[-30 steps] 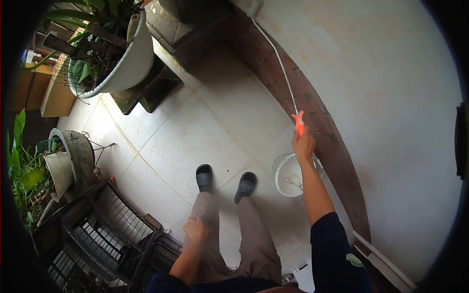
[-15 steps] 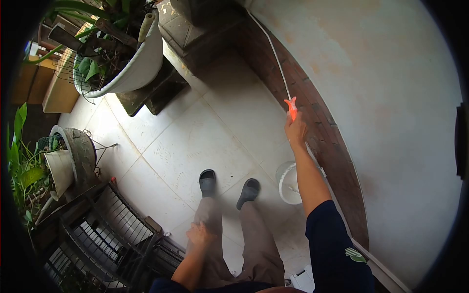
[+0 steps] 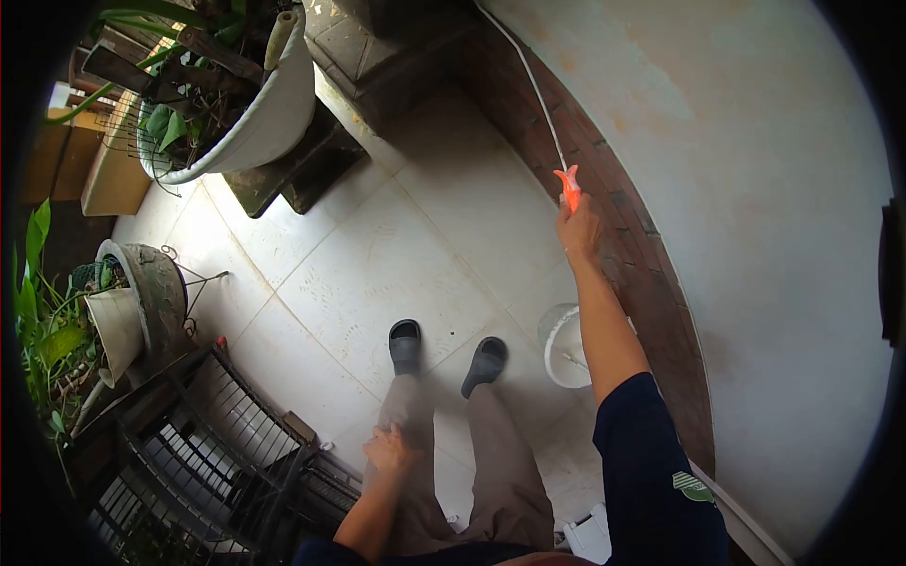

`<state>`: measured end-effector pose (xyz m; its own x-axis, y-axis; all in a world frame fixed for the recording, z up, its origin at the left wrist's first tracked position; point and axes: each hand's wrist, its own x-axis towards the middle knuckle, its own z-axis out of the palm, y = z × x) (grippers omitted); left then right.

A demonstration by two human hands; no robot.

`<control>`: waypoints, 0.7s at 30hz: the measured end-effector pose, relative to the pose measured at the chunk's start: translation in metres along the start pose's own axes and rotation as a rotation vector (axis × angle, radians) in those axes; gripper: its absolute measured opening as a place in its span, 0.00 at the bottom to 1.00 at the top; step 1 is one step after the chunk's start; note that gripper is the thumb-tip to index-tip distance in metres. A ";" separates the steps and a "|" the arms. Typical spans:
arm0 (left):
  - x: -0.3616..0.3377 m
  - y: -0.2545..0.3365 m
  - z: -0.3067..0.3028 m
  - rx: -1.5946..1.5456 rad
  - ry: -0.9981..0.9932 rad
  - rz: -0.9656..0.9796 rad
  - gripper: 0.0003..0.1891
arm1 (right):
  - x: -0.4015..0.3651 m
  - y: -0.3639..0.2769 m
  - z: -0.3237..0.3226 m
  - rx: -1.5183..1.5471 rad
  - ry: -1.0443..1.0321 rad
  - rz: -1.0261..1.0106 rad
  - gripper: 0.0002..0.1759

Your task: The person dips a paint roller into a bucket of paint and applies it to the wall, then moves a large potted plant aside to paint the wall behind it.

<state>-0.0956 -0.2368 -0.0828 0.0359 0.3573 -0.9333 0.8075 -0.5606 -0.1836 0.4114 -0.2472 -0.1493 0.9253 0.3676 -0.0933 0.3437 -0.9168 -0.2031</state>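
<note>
My right hand (image 3: pixel 579 226), stretched out along the wall, is closed around the orange handle (image 3: pixel 571 187) of what looks like a paint roller. From the handle a long thin metal rod (image 3: pixel 538 90) runs up beside the wall and bends. Its far end is cut off by the top of the view. My left hand (image 3: pixel 392 449) rests on my left leg near the knee, fingers spread, holding nothing. Below my right forearm stands a whitish bucket (image 3: pixel 567 379) with white stuff and a thin stick-like thing in it, partly hidden by the arm.
A patchy white wall (image 3: pixel 774 236) curves along the right above a strip of reddish-brown tiles (image 3: pixel 651 297). White potted plants (image 3: pixel 274 127) stand on a block at upper left. A grey pot (image 3: pixel 160 292) and a black wire rack (image 3: pixel 203 448) line the left side.
My right hand has moved slightly up and to the right with the orange handle. The left hand stays on my leg.
</note>
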 end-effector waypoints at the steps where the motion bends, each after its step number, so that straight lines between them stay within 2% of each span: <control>1: -0.003 -0.001 0.001 -0.001 0.000 0.005 0.41 | 0.000 0.002 0.002 0.000 0.026 -0.015 0.23; 4: -0.002 0.000 -0.007 -0.009 0.001 -0.001 0.41 | -0.022 0.009 -0.002 -0.009 -0.021 0.076 0.22; 7: 0.001 0.003 -0.007 0.010 -0.008 -0.004 0.42 | -0.002 -0.003 0.005 0.002 0.009 0.005 0.22; 10: -0.001 0.000 0.002 0.018 -0.014 0.002 0.43 | 0.016 -0.022 0.004 0.007 -0.014 0.021 0.22; 16: -0.001 0.003 -0.007 -0.006 -0.001 0.003 0.43 | -0.012 0.001 0.006 0.001 -0.030 0.074 0.22; 18: -0.001 0.004 -0.005 -0.006 -0.007 0.005 0.43 | 0.014 -0.010 0.014 0.001 -0.006 0.030 0.22; 21: 0.001 0.001 -0.001 -0.003 0.013 0.015 0.43 | 0.013 -0.013 0.011 -0.016 -0.027 0.037 0.22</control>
<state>-0.0937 -0.2362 -0.0838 0.0557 0.3589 -0.9317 0.8085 -0.5637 -0.1689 0.4167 -0.2285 -0.1586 0.9327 0.3377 -0.1268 0.3126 -0.9321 -0.1831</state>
